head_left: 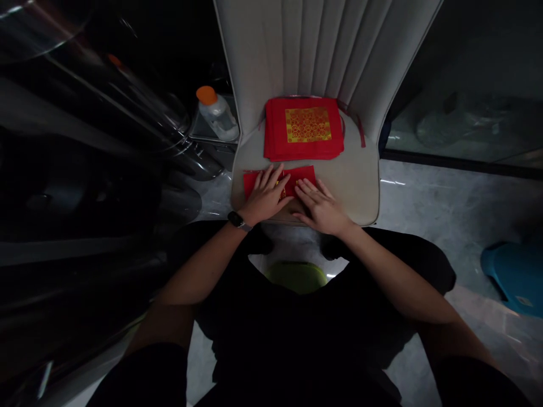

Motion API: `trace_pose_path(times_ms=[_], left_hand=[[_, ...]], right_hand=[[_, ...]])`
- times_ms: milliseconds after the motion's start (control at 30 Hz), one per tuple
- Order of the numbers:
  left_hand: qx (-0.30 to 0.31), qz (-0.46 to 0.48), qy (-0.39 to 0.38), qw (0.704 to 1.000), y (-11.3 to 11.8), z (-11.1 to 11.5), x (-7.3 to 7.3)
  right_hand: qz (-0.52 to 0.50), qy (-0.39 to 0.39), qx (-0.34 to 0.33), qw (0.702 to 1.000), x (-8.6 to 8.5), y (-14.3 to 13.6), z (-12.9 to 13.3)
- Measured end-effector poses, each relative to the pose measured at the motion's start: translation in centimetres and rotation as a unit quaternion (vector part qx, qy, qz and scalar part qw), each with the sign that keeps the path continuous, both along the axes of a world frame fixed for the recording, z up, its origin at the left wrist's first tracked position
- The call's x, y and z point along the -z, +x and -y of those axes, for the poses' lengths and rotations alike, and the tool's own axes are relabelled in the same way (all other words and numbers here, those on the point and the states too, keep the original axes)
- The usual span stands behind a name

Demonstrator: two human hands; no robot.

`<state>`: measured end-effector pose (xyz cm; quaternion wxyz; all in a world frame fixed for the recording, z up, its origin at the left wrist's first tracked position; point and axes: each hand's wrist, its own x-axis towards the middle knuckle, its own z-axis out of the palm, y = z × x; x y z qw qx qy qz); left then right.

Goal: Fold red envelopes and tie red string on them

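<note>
A narrow red piece with gold print [306, 171], fabric or paper I cannot tell, lies across the front of the chair seat [356, 192]. Flat on its left part rests my left hand [268, 195], fingers spread, a dark watch on the wrist. My right hand [320, 206] presses on its right part with fingers stretched out. Both palms hide much of the piece. Just behind it sits a stack of red flat pieces [275, 127], the top one bearing a square gold pattern [308, 124].
Left of the chair, a clear bottle with an orange cap [206, 95] stands on a small dark shelf. The pleated grey chair back [314, 45] rises behind the stack. A blue bin [515, 277] is on the floor at right, and a green object [297, 277] lies below the seat.
</note>
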<state>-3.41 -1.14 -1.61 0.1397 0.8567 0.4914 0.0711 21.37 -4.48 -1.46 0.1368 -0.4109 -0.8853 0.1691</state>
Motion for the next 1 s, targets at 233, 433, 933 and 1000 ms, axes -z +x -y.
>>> trace_pose_path(times_ms=[233,433,933,1000], left_hand=[[-0.032,-0.020,-0.006,0.999,-0.1,-0.3,-0.2],[-0.039,-0.043,0.003,0.998,-0.1,-0.9,-1.0],[-0.028,-0.007,0.009,1.000,-0.6,-0.8,0.2],[-0.027,-0.005,0.004,1.000,-0.7,-0.9,0.3]], right_hand=[[0.006,-0.011,-0.014,1.000,2.4,-1.8,-0.9],[0.012,-0.009,-0.014,1.000,2.3,-1.5,-0.8],[-0.082,-0.080,0.111,0.987,0.6,4.4,3.0],[-0.129,-0.086,0.167,0.974,0.0,4.9,2.2]])
